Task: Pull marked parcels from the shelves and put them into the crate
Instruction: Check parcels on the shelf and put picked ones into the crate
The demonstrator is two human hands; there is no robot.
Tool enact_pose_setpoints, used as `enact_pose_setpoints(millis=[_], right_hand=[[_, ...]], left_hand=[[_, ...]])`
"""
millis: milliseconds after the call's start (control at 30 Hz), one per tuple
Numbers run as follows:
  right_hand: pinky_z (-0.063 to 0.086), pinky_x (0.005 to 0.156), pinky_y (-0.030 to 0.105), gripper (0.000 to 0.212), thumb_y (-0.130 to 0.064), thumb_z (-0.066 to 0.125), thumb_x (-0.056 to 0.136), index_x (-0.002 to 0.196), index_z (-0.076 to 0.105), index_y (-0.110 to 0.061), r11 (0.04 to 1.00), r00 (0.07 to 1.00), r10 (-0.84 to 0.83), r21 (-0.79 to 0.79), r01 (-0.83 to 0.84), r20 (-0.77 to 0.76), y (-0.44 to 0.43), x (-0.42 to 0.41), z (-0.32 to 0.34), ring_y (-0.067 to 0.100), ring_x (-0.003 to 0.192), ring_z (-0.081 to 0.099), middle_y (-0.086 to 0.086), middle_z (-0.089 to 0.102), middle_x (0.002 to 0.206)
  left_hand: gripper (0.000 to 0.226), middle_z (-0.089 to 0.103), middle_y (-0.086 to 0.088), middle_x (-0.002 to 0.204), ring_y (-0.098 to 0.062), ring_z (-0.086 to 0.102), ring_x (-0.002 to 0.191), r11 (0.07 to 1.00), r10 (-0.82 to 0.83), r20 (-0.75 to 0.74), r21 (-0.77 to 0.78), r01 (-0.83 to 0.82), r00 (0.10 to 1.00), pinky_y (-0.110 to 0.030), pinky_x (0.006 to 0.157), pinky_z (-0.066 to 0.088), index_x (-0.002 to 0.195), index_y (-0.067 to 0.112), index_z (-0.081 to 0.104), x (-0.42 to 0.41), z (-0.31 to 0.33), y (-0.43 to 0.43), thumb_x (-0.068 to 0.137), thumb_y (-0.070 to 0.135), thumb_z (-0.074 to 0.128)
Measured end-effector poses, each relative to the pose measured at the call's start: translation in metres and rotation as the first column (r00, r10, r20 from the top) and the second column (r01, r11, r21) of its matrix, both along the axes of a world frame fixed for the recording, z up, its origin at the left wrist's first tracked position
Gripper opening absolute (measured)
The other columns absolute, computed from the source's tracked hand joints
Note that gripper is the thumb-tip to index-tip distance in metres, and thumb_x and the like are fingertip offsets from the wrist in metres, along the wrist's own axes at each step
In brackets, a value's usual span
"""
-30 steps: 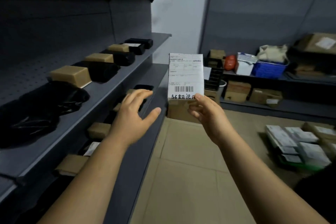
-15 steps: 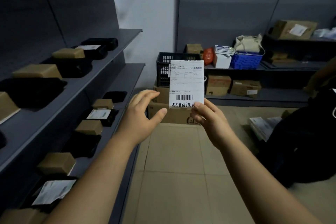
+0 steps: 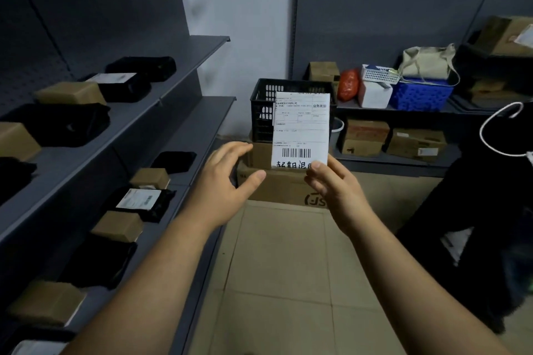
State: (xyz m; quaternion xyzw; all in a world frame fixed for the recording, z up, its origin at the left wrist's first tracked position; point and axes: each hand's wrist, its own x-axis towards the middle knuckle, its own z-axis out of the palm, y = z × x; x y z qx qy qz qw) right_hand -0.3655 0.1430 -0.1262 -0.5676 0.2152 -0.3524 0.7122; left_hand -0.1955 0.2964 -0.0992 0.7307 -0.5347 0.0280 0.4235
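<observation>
My right hand (image 3: 334, 181) pinches the bottom edge of a white shipping label (image 3: 300, 130) with a barcode and black handwritten marks, held upright in front of me. My left hand (image 3: 222, 181) hovers open just left of it, fingers relaxed, touching nothing. Behind the label a black plastic crate (image 3: 262, 106) stands on stacked cardboard boxes (image 3: 274, 184) on the floor. Grey shelves (image 3: 161, 86) on my left carry several brown box parcels (image 3: 70, 93) and black bag parcels (image 3: 57, 124), some with white labels (image 3: 140, 198).
Low shelves at the back right hold cardboard boxes (image 3: 415, 143), a blue basket (image 3: 421, 94), a white basket, an orange bag and a beige bag. A dark figure with a white cord (image 3: 490, 135) fills the right edge. Tiled floor (image 3: 288, 268) lies between me and the crate.
My view has swung right and closer toward the crate, which now sits directly behind the label. Both hands keep their pose, the right still pinching the label.
</observation>
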Motion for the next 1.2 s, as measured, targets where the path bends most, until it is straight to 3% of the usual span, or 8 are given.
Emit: enact_pose_setpoints(millis=[167,333,433,600,933,1067,1133,1200], right_hand=[[0.044,0.107,0.035,0.062,-0.044,0.072,0.072,0.127,0.064,-0.018,0.999,0.999,-0.022,-0.024,0.021,-0.037,-0.069,0.045,-0.009,0.017,0.115,0.064,0.004,0.068,0.126],[0.045,0.097,0.033,0.047,-0.041,0.072,0.075,0.117,0.07,-0.021,0.997,0.995,-0.079,-0.025,0.078,-0.061,-0.149,0.077,-0.006,0.024,0.099,0.053,0.005,0.07,0.114],[0.047,0.098,0.031,0.045,-0.036,0.07,0.08,0.121,0.067,-0.019,0.993,0.99,-0.12,-0.016,0.119,-0.075,-0.193,0.09,-0.012,0.019,0.106,0.064,0.003,0.071,0.119],[0.048,0.105,0.037,0.055,-0.031,0.068,0.082,0.133,0.059,-0.013,0.989,0.984,-0.14,0.024,0.144,-0.111,-0.267,0.107,-0.029,0.021,0.117,0.065,0.007,0.07,0.123],[0.047,0.107,0.039,0.049,-0.041,0.071,0.079,0.124,0.066,-0.021,0.997,0.99,-0.073,0.018,0.076,-0.123,-0.438,0.144,-0.043,0.021,0.113,0.064,0.005,0.071,0.121],[0.043,0.096,0.033,0.047,-0.04,0.072,0.078,0.122,0.069,-0.021,0.997,0.997,-0.004,0.082,0.011,-0.083,-0.492,0.17,-0.05,0.024,0.097,0.044,0.019,0.066,0.103],[0.042,0.091,0.028,0.047,-0.034,0.07,0.082,0.125,0.066,-0.016,0.996,0.996,0.0,0.092,0.008,-0.089,-0.515,0.186,-0.058,0.023,0.09,0.051,0.006,0.069,0.1],[0.045,0.087,0.025,0.054,-0.033,0.068,0.082,0.13,0.062,-0.011,0.995,0.993,0.004,0.098,0.007,-0.116,-0.537,0.205,-0.066,0.008,0.087,0.063,-0.008,0.07,0.095]], left_hand=[[0.058,0.043,0.02,0.133,-0.001,0.04,0.128,0.999,-0.047,-0.039,-0.016,0.046,0.998,-0.015,0.105,0.027,0.133,0.025,0.053,0.053,-0.018,-0.078,0.084,0.056,0.057],[0.058,0.048,0.011,0.136,-0.008,0.042,0.129,0.993,-0.115,-0.059,-0.017,0.114,0.992,-0.027,0.11,0.032,0.132,0.022,0.055,0.096,-0.019,-0.177,0.084,0.055,0.057],[0.05,0.046,0.013,0.137,-0.007,0.041,0.13,0.99,-0.142,-0.078,-0.005,0.142,0.987,-0.028,0.11,0.032,0.133,0.023,0.055,0.115,-0.02,-0.23,0.088,0.043,0.065],[0.053,0.044,0.02,0.134,-0.003,0.04,0.129,0.986,-0.159,-0.082,0.035,0.162,0.984,-0.023,0.108,0.029,0.133,0.024,0.054,0.136,-0.033,-0.307,0.087,0.05,0.061],[0.052,0.04,0.019,0.139,-0.004,0.036,0.132,0.991,-0.081,-0.053,0.104,0.086,0.995,-0.029,0.11,0.029,0.137,0.027,0.05,0.175,-0.034,-0.467,0.089,0.045,0.062],[0.052,0.04,0.022,0.135,-0.002,0.037,0.129,0.994,-0.025,-0.066,0.106,0.032,0.998,-0.026,0.107,0.029,0.137,0.027,0.05,0.194,-0.038,-0.511,0.089,0.043,0.062],[0.052,0.042,0.02,0.136,-0.002,0.039,0.129,0.992,-0.015,-0.082,0.12,0.025,0.996,-0.027,0.107,0.031,0.136,0.027,0.051,0.205,-0.044,-0.526,0.089,0.046,0.061],[0.055,0.046,0.017,0.136,-0.004,0.042,0.128,0.993,0.0,-0.1,0.115,0.012,0.995,-0.029,0.107,0.033,0.134,0.026,0.053,0.222,-0.049,-0.54,0.086,0.051,0.058]])
